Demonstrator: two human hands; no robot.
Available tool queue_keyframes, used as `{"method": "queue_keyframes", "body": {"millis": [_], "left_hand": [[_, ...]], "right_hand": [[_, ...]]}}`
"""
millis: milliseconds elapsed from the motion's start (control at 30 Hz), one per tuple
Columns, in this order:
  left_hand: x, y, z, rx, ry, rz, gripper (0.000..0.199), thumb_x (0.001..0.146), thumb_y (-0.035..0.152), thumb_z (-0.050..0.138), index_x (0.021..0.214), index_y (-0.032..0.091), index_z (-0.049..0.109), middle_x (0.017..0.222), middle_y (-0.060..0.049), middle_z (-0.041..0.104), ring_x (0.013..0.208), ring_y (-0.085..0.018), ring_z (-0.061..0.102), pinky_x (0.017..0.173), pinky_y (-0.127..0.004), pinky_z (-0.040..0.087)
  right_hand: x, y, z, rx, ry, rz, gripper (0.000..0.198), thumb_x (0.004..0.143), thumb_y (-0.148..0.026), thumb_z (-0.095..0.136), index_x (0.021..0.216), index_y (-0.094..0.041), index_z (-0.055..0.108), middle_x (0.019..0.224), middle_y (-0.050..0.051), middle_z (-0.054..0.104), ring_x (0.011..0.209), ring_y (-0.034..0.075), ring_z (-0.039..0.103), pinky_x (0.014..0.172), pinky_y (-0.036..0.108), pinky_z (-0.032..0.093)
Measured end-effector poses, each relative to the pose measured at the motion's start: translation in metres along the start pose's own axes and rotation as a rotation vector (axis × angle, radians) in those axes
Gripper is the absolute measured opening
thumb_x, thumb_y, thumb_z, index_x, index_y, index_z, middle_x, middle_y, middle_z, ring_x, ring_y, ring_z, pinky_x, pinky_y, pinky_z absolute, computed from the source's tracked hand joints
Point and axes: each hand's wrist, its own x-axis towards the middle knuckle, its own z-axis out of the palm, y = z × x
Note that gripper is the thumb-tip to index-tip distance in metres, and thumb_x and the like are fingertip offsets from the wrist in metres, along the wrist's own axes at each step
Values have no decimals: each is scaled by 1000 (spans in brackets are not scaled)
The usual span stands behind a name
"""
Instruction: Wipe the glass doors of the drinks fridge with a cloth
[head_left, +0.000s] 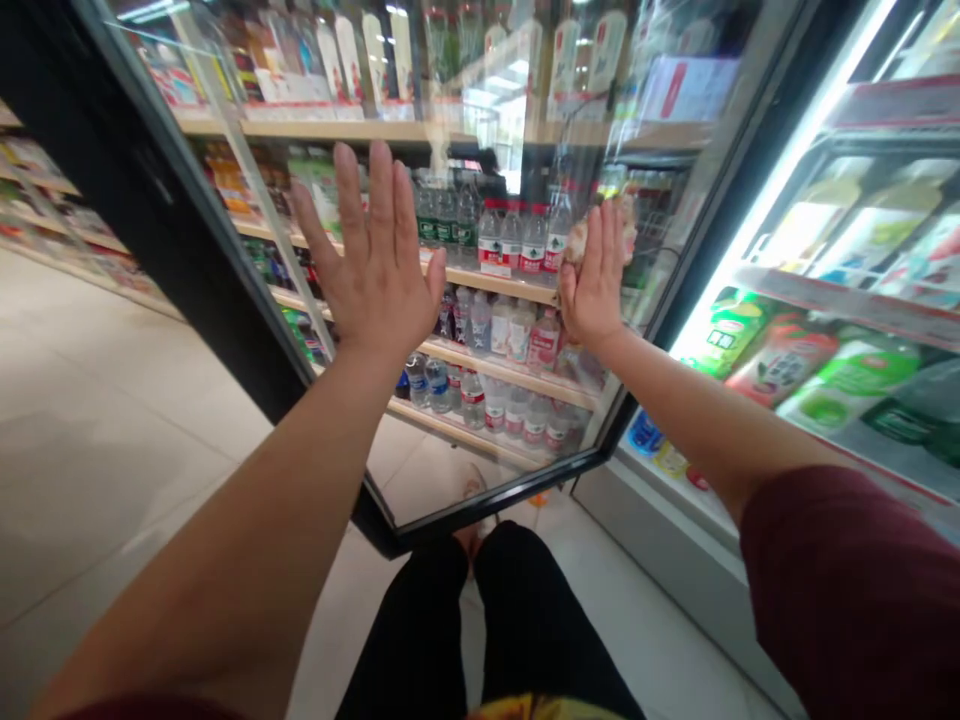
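Note:
A glass door [480, 480] in a black frame stands swung out in front of me. Against its glass my left hand [379, 260] lies flat, fingers stretched and apart, holding nothing. Further right, my right hand [596, 275] holds a pale, mottled cloth [628, 220] under its palm and fingers, pressed to the pane. The cloth shows past both sides of the fingers; the rest is hidden behind the hand.
At the right is a lit cooler [847, 300] with rows of drink bottles. Through the glass, shelves [540, 290] of bottles show. Tiled floor [112, 450] spreads to the left, and my legs [517, 620] are just below the door's lower corner.

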Motion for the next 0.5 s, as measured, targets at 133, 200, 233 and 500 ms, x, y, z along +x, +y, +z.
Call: {"method": "queue_keyframes", "body": {"millis": [133, 200, 233, 500], "left_hand": [[1, 2, 2, 11, 10, 10, 78, 111, 44, 35, 175, 12, 2, 177, 4, -10, 158, -12, -34, 125, -46, -41], [2, 2, 1, 21, 13, 14, 77, 111, 43, 34, 174, 12, 3, 177, 5, -10, 156, -9, -37, 124, -42, -42], [2, 3, 1, 32, 4, 5, 77, 111, 43, 35, 174, 12, 3, 177, 5, -10, 155, -9, -38, 123, -41, -43], [2, 5, -3, 31, -60, -61, 78, 111, 43, 38, 175, 12, 8, 179, 2, -8, 164, -17, -25, 131, -50, -34]], "right_hand": [[-7, -32, 4, 0, 32, -49, 74, 111, -49, 6, 176, -12, 9, 177, 17, 26, 172, 26, 6, 138, 59, 25], [-3, -51, 0, 9, -27, -92, 74, 111, -50, 6, 175, -13, 14, 177, 15, 29, 172, 27, 8, 138, 59, 23], [4, -61, -3, 12, -64, -118, 74, 111, -49, 6, 175, -14, 17, 177, 14, 29, 172, 27, 9, 138, 59, 21], [57, -134, -13, 8, -118, -111, 68, 110, -40, 15, 171, -17, 37, 179, 6, 27, 171, 25, 16, 141, 53, 22]]}}
